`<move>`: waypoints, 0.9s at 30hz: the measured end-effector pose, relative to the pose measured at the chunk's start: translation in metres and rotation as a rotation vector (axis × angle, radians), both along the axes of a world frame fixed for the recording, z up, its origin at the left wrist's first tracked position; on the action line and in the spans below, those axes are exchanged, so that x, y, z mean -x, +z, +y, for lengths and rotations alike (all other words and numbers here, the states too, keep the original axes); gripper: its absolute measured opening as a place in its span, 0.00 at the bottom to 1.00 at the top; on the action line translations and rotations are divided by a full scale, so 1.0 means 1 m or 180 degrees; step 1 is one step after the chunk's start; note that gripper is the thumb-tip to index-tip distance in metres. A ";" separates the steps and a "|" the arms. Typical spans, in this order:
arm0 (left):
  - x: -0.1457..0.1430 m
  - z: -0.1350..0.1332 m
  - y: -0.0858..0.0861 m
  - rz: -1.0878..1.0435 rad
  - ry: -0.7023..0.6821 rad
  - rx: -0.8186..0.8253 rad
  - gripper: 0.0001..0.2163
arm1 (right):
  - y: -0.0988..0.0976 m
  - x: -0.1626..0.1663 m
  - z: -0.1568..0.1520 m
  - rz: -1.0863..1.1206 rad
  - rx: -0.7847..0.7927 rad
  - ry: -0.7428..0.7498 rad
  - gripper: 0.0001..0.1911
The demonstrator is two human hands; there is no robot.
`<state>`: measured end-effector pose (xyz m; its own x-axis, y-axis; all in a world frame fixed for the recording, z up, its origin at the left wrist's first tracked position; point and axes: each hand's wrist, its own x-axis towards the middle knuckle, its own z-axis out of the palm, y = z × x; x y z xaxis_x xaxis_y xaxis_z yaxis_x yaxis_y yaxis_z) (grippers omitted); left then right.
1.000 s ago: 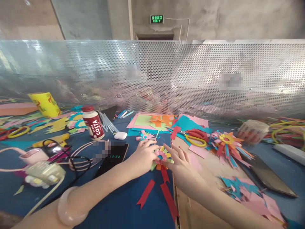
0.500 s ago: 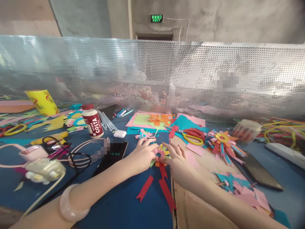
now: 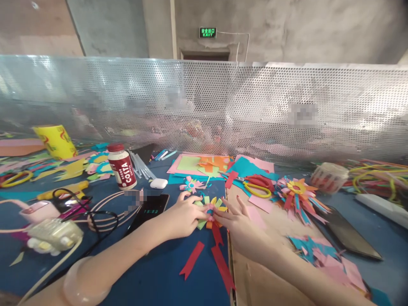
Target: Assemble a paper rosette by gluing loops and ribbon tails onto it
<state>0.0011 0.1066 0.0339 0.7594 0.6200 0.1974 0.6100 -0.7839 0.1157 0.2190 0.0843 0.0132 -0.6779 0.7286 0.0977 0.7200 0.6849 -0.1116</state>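
Observation:
A paper flower with green, yellow and orange petals and a pink and blue centre lies flat on the blue tabletop. Fingertips of my left hand press its centre from the left, the other fingers loosely spread. From the other side my right hand touches the centre too, fingers stretched and apart. Both hands hide part of the flower. A red paper strip hangs from its lower edge. Two notched red ribbons, a left one and a right one, lie nearer to me.
Beyond the hands are a small pink flower, red-handled scissors and paper sheets. A finished-looking rosette and a dark phone lie right. Left are a bottle, cables and another phone. Perforated metal panels stand behind.
My fingertips have come closer together over the flower's centre and cover more of it. The view has tilted slightly upward; the other things lie as before.

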 end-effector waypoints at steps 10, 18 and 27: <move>0.000 -0.001 0.002 -0.0075 -0.0026 0.0051 0.19 | 0.019 0.004 0.001 -0.0160 0.0083 -0.0323 0.40; 0.003 -0.002 -0.003 -0.0062 -0.0147 0.0053 0.20 | 0.013 0.007 -0.005 -0.0281 -0.0659 0.0014 0.32; 0.002 0.001 0.000 -0.0206 0.0063 0.0350 0.19 | 0.011 0.002 0.004 -0.0267 -0.0800 -0.0019 0.35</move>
